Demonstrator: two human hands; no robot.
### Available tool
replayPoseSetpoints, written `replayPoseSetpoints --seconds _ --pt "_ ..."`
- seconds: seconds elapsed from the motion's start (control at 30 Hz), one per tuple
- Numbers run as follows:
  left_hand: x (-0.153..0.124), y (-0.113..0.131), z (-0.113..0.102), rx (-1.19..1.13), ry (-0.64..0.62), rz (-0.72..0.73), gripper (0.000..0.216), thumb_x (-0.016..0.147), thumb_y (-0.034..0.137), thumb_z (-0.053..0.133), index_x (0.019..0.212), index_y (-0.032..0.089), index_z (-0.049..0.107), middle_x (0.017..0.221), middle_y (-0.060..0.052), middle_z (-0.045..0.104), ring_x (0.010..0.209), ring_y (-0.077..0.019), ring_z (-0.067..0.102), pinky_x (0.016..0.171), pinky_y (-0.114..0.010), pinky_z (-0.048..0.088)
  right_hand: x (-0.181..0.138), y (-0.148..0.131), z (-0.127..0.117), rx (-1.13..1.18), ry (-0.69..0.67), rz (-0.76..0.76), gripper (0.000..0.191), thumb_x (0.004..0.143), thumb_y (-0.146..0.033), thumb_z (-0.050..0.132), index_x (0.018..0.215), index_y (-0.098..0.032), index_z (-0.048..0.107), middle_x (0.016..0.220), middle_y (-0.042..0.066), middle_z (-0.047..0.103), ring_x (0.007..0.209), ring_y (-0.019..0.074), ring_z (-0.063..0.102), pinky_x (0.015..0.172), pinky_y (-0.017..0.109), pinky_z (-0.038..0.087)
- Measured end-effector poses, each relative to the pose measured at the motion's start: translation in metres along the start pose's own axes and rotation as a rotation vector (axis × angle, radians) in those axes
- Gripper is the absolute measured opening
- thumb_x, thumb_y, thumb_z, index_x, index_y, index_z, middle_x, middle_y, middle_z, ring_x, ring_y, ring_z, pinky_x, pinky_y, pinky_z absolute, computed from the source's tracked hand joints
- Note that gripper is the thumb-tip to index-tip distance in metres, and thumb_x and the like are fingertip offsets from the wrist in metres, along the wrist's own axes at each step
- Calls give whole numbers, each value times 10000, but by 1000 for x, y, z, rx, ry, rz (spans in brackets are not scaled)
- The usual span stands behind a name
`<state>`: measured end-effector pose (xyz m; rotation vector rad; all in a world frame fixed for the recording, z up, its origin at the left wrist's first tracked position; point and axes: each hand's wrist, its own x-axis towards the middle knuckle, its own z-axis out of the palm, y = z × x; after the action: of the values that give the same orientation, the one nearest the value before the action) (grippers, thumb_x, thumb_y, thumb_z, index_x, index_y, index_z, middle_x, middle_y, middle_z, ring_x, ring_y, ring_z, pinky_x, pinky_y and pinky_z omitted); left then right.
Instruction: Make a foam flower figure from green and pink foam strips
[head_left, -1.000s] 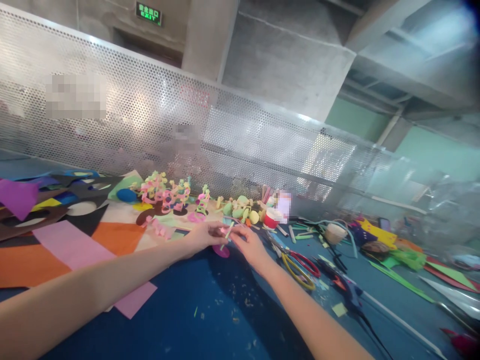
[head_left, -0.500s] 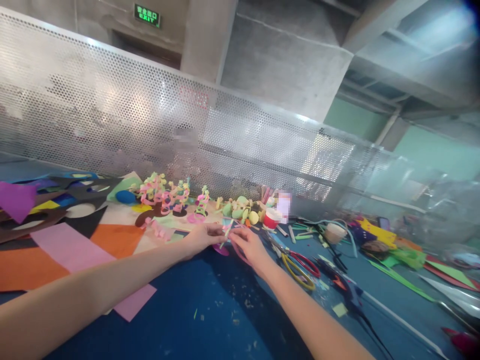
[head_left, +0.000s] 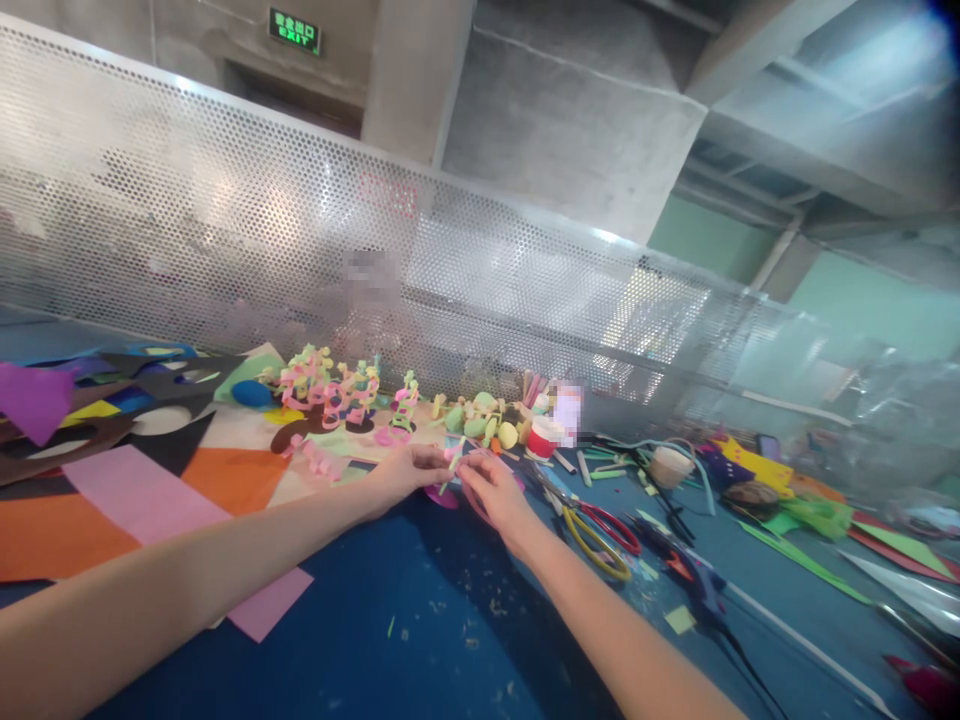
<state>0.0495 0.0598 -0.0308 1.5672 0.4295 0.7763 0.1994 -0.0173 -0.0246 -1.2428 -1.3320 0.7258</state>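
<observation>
Well, far to the left of the left grip there is a purple sheet (head_left: 34, 400). Nearer to it, but still on its left, a long pink sheet (head_left: 142, 490) lies beside an orange sheet (head_left: 232, 478), and the pink one runs under the left arm. A blue round piece (head_left: 253, 392) lies farther back. Behind the left grip stand some curly pink and yellow shapes (head_left: 307, 385), and a smaller curly shape (head_left: 405, 405) stands to their right. A pink curl (head_left: 311, 457) lies just left of the left grip.

The left grip (head_left: 401, 475) has its thumb and finger pinching a thin, pale green stick (head_left: 454, 466). The stick is tilted, between the two grips, with a bright pink disc (head_left: 442, 498) at its bottom end. The right grip (head_left: 501, 500) is pinching a thin pink strip (head_left: 477, 507) right by the stick, and the strip hangs down under the hand.

Behind the right grip are round green pieces (head_left: 484, 418), then a red and white tub (head_left: 544, 438). To its right, scissors (head_left: 596, 545) with yellow handles lie on the blue bench (head_left: 337, 620). Farther right are a pale cup (head_left: 671, 465), a dark glue gun (head_left: 697, 580) and a yellow piece (head_left: 759, 468).
</observation>
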Motion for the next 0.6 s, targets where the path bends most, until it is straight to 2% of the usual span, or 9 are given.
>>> replayPoseSetpoints --seconds 0.33,0.6 --pt "1 0 1 -68 48 17 279 615 305 725 805 143 602 729 9 623 668 -110 570 640 -233 420 1 -8 -4 -120 7 -84 223 706 -392 609 791 -187 632 752 11 638 749 178 577 689 293 424" --pt "0 1 1 -58 38 24 268 631 307 714 835 142 658 737 -4 643 653 -109 553 627 -227 406 1 -7 -4 -135 41 -95 217 700 -406 596 780 -206 627 692 3 635 709 186 573 613 288 423"
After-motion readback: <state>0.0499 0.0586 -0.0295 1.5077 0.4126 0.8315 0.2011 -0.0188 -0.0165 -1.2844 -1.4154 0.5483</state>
